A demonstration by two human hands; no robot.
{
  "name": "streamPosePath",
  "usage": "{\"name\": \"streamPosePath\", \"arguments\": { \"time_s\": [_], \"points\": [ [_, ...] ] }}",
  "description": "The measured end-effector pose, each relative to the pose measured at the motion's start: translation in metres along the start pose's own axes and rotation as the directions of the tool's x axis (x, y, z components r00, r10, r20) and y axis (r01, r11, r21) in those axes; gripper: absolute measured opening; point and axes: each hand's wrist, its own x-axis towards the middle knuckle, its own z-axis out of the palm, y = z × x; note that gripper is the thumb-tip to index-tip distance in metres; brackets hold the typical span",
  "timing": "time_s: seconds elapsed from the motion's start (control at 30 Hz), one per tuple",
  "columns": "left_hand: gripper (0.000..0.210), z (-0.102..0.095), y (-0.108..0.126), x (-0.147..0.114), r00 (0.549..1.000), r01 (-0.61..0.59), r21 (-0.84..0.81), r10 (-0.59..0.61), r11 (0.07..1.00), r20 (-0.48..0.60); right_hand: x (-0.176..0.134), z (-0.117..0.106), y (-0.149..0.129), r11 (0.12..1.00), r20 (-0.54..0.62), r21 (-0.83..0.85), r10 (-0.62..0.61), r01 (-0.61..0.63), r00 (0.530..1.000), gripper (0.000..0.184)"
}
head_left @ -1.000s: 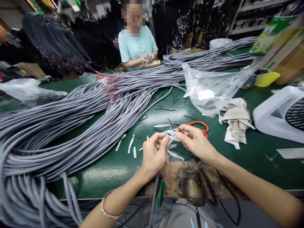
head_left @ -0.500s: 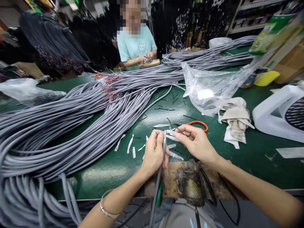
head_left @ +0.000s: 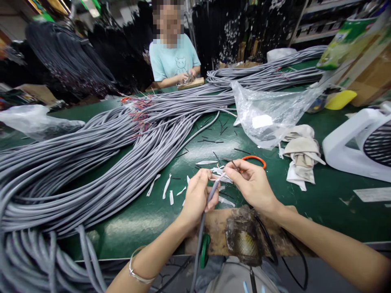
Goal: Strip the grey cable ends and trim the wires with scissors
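Note:
My left hand (head_left: 194,197) is closed around a grey cable (head_left: 200,240), which runs down past the bench edge toward my lap. At its upper end, thin pale inner wires (head_left: 221,177) stick out of the grey jacket. My right hand (head_left: 253,183) pinches the tip of these wires between thumb and forefinger. A thin dark piece (head_left: 235,165) shows between the right fingers; its kind I cannot make out. White strips (head_left: 167,186) and short black pieces (head_left: 210,141) lie scattered on the green table (head_left: 128,221) around my hands.
Grey cable bundles (head_left: 116,183) cover the left and back. Orange-handled scissors (head_left: 256,160) lie beyond my right hand. A dirty tool on a wooden board (head_left: 214,221) sits in front of me. Right are cloths (head_left: 302,152), a plastic bag (head_left: 259,106), a white fan (head_left: 345,142). A co-worker (head_left: 174,61) sits opposite.
The cable's end has tilted to the right, and its pale inner wires now show between my hands. My left fingers have shifted to the side of the end; my right hand has come closer.

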Motion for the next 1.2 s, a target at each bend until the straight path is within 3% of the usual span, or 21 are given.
{"name": "streamPosePath", "arguments": {
  "time_s": [0.1,0.23,0.3,0.4,0.5,0.57,0.7,0.87,1.0,1.07,1.2],
  "points": [
    [0.035,-0.003,0.007,0.0,0.999,0.037,0.008,-0.037,0.999,-0.018,0.002,-0.004,-0.004,0.999,-0.086,0.028,0.029,-0.027,0.996,0.02],
    [0.028,-0.007,0.007,-0.002,1.0,-0.009,0.345,0.008,0.939,0.005,0.004,-0.009,-0.01,0.999,-0.142,0.04,-0.002,0.008,0.99,0.018],
    [0.029,-0.009,0.006,-0.003,0.999,-0.049,0.358,0.039,0.932,0.036,0.003,-0.009,-0.012,0.998,-0.078,0.06,-0.01,0.015,0.997,0.018],
    [0.034,-0.011,0.006,-0.005,0.993,0.008,0.228,-0.034,0.974,0.111,0.0,-0.008,-0.014,0.998,0.109,0.059,-0.027,0.021,0.994,0.025],
    [0.036,-0.013,0.008,-0.006,0.988,0.058,0.175,-0.082,0.983,0.134,-0.002,-0.008,-0.011,0.995,0.247,-0.053,-0.07,0.086,0.966,0.025],
    [0.036,-0.013,0.008,-0.007,0.995,0.007,0.217,-0.029,0.976,0.097,-0.004,-0.008,-0.009,0.967,0.251,-0.179,-0.131,0.179,0.959,0.024],
    [0.03,-0.013,0.005,-0.008,0.991,-0.125,0.388,0.134,0.913,0.005,-0.005,-0.01,-0.008,0.804,0.207,-0.447,-0.334,0.393,0.92,0.019],
    [0.03,-0.016,0.003,-0.009,0.95,-0.238,0.572,0.311,0.785,-0.031,-0.006,-0.017,-0.011,0.528,0.098,-0.766,-0.468,0.367,0.878,0.021],
    [0.029,-0.017,0.005,-0.011,0.899,-0.317,0.713,0.438,0.625,0.016,-0.005,-0.02,-0.014,0.274,0.274,-0.828,-0.561,0.488,0.781,0.014],
    [0.029,-0.016,0.006,-0.012,0.885,-0.332,0.754,0.465,0.567,0.04,-0.004,-0.02,-0.014,0.214,0.336,-0.819,-0.573,0.532,0.748,0.012],
    [0.031,-0.015,0.006,-0.014,0.867,-0.353,0.784,0.494,0.511,0.068,-0.003,-0.021,-0.014,0.189,0.337,-0.831,-0.579,0.524,0.743,0.014]
  ]
}}
